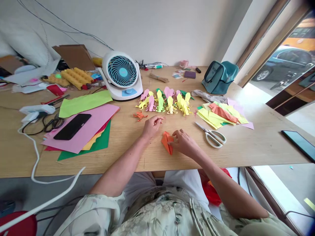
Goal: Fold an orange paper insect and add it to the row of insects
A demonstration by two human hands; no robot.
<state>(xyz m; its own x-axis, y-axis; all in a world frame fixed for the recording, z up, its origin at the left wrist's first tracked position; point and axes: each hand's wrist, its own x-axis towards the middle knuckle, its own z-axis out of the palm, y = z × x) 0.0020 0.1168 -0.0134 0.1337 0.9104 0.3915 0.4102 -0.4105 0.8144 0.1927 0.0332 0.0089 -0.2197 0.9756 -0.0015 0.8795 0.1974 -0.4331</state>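
Observation:
A folded piece of orange paper (166, 141) lies on the table close to its front edge. The thumb and fingers of my right hand (184, 143) are closed on its right side. Up and to the left of it, my left hand (152, 126) is in the air or resting lightly on the table, its fingertips pinched together; whatever they hold, if anything, is too small to name. Just beyond that hand lies a small orange paper figure (140, 115). Behind both hands stand several folded paper figures (169, 102) in yellow, pink and green.
Scissors (213, 136) lie right of my right hand, near loose paper sheets (219, 114). On the left, a black phone (72, 127) rests on coloured paper (98, 118). A fan (122, 73) and a teal bag (219, 78) stand behind; a tablet (299, 144) lies far right.

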